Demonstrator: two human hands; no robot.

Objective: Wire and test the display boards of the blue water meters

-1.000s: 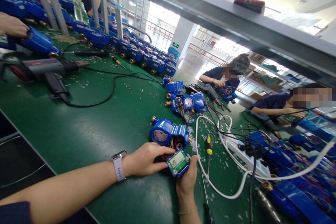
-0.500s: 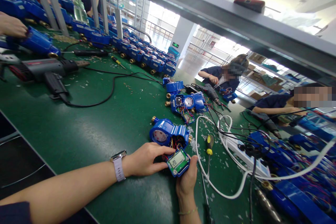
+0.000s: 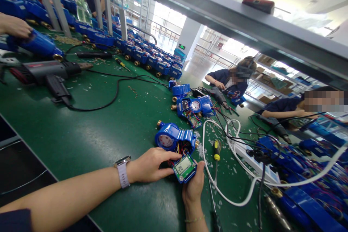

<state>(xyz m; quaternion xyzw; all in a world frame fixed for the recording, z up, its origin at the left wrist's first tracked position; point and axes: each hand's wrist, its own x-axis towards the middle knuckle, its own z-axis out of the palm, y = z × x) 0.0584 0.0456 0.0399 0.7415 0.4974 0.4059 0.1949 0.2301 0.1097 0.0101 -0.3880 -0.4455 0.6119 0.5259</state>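
My left hand [image 3: 153,164], with a watch on its wrist, pinches the left edge of a small display module [image 3: 185,167]. The module has a green circuit board, a lit screen with digits and a blue frame. My right hand [image 3: 194,185] is wrapped round its lower right side, so both hands hold it tilted towards me. Thin coloured wires [image 3: 182,148] run from the module into an opened blue water meter [image 3: 174,136] just behind it, which lies on the green table with its round dial and brass ends showing.
A yellow and black screwdriver [image 3: 216,150], a white cable [image 3: 244,201] and a power strip [image 3: 255,161] lie to the right. A heat gun [image 3: 49,74] rests at left, near a co-worker's hand [image 3: 16,25]. More blue meters [image 3: 195,107] stand behind; two people sit across the table.
My hands and the display module stay where they were. At far left, the co-worker's hand and the blue meter under it have shifted slightly.
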